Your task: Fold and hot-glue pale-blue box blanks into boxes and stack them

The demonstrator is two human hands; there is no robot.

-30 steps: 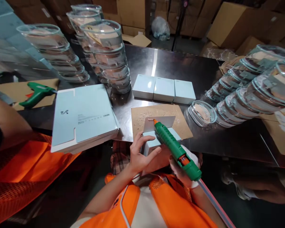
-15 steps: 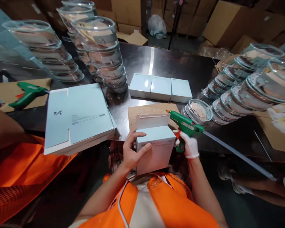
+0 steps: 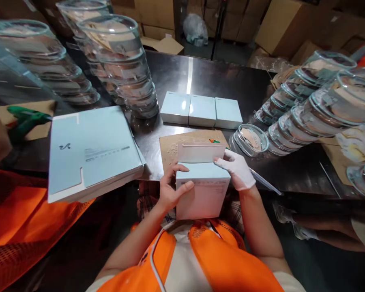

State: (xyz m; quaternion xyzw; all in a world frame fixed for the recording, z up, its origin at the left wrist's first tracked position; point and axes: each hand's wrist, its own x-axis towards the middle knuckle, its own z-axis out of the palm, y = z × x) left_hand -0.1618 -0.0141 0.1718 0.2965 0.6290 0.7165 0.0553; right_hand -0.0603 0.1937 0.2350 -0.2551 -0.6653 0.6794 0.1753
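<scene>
A pale blue-white carton [image 3: 202, 198] is held upright near my lap, its top flap [image 3: 200, 153] standing raised at the far edge. My left hand [image 3: 173, 188] grips the carton's left side, thumb on the near face and fingers over the top. White-gloved, my right hand [image 3: 235, 169] pinches the carton at its right end by the raised flap, thumb in front and fingers partly hidden behind. A green glue gun [image 3: 214, 141] lies beyond the flap, mostly hidden, and its long clear glue stick [image 3: 266, 181] sticks out to the right.
A cardboard sheet [image 3: 170, 146] lies under the glue gun. Flat cartons [image 3: 91, 150] are stacked at left, near another person's arm and a second glue gun [image 3: 24, 121]. Three closed boxes [image 3: 202, 110] stand behind. Tall stacks of clear round containers [image 3: 124, 69] flank the table [image 3: 243, 77].
My right hand has let go of the glue gun, which now lies behind the flap, and has moved onto the carton's right end. My left hand keeps its hold.
</scene>
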